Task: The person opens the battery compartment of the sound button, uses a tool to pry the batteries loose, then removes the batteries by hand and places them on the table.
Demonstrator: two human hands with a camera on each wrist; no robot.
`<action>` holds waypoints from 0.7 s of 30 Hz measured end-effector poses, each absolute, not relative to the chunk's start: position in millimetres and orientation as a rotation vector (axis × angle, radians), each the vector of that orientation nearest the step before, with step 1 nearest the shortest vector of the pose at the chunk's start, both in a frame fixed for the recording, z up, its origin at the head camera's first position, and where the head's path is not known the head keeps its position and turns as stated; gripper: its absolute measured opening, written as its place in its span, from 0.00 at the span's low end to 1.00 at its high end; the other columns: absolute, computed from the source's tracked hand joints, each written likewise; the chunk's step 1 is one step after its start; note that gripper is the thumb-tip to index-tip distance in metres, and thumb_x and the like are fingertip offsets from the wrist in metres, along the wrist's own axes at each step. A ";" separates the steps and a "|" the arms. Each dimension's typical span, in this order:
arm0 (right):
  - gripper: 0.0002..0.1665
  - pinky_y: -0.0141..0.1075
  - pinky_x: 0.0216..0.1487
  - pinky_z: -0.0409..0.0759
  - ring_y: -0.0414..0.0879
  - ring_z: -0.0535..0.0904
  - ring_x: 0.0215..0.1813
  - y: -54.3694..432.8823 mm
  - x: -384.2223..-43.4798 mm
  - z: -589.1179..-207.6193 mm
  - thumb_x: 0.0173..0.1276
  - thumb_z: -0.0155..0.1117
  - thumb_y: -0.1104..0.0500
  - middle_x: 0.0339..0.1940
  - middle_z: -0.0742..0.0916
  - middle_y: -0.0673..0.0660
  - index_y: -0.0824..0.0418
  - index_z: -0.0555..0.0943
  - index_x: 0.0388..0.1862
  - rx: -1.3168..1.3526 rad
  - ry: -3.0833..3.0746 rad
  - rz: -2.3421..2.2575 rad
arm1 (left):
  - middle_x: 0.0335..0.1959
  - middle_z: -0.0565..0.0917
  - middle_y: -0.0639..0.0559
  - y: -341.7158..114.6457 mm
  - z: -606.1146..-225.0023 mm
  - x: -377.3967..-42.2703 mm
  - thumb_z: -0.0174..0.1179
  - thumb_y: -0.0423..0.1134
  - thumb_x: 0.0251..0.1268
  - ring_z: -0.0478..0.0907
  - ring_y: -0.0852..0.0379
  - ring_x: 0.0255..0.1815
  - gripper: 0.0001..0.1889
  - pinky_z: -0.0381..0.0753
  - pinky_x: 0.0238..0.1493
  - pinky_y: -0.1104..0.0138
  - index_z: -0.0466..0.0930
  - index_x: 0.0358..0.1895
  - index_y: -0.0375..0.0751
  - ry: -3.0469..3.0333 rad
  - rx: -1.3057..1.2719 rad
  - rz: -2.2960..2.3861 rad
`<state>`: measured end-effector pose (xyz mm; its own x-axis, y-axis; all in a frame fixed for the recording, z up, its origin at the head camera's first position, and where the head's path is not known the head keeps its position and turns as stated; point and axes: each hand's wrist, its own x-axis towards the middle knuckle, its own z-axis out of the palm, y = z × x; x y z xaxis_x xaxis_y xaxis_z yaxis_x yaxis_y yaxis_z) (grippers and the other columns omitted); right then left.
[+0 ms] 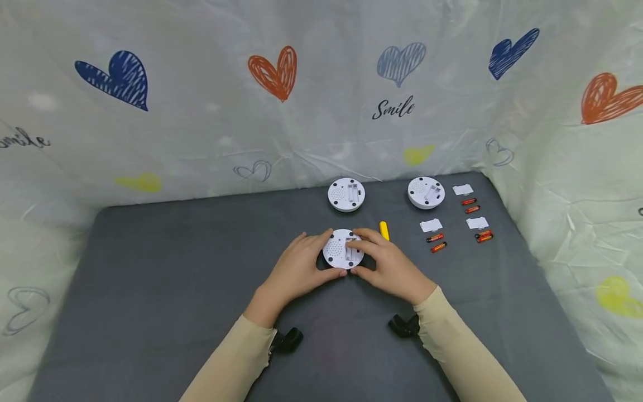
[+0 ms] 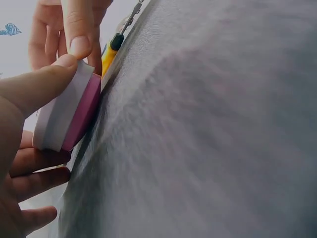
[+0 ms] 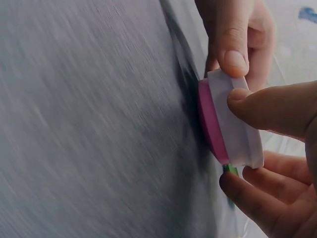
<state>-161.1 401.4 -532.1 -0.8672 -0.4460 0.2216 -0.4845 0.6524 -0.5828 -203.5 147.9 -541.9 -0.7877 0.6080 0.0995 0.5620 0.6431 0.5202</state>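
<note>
Both hands hold a round white battery device (image 1: 334,251) over the grey table, its perforated back and uncovered battery slot facing up. My left hand (image 1: 296,268) grips its left side, thumb at the near rim and fingers round the far-left edge. From the right, my right hand (image 1: 394,271) holds it with the thumb at the near rim; one finger reaches over the battery slot. Both wrist views show the device (image 2: 64,111) edge-on, with a pink underside (image 3: 213,121) close to the tablecloth. A yellow-handled screwdriver (image 1: 384,230) lies just beyond the right hand.
Two similar white devices (image 1: 339,192) (image 1: 426,187) stand at the table's back edge, backs up. To the right lie three white battery covers (image 1: 431,225) and several red-and-black batteries (image 1: 438,247) in pairs. A heart-printed curtain (image 1: 311,128) hangs behind the table.
</note>
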 end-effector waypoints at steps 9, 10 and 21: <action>0.31 0.54 0.71 0.80 0.58 0.78 0.74 410.1 -170.4 -527.1 0.68 0.82 0.63 0.77 0.78 0.64 0.61 0.85 0.69 0.741 -2.821 0.982 | 0.73 0.81 0.40 163.6 -540.4 -218.5 0.75 0.65 0.67 0.78 0.46 0.75 0.53 0.62 0.83 0.44 0.66 0.84 0.34 2.765 0.972 0.795; 0.31 0.54 0.71 0.80 0.58 0.78 0.75 410.4 -170.2 -526.9 0.68 0.82 0.63 0.77 0.78 0.64 0.61 0.85 0.69 0.738 -2.823 0.975 | 0.73 0.81 0.40 164.3 -539.9 -219.3 0.75 0.65 0.68 0.78 0.46 0.75 0.53 0.62 0.83 0.44 0.66 0.84 0.34 2.765 0.976 0.789; 0.32 0.54 0.72 0.78 0.58 0.77 0.76 413.5 -174.6 -517.7 0.70 0.80 0.61 0.77 0.78 0.64 0.59 0.83 0.73 0.735 -2.842 0.962 | 0.79 0.74 0.38 160.8 -544.4 -219.9 0.69 0.68 0.71 0.73 0.40 0.78 0.55 0.69 0.79 0.43 0.57 0.88 0.35 2.765 0.962 0.863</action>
<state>-174.6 413.5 -517.7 -0.8853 -0.4213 0.1967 -0.4541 0.6928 -0.5602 -219.9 160.8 -544.4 -0.7976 0.5953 0.0966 0.5446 0.6421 0.5395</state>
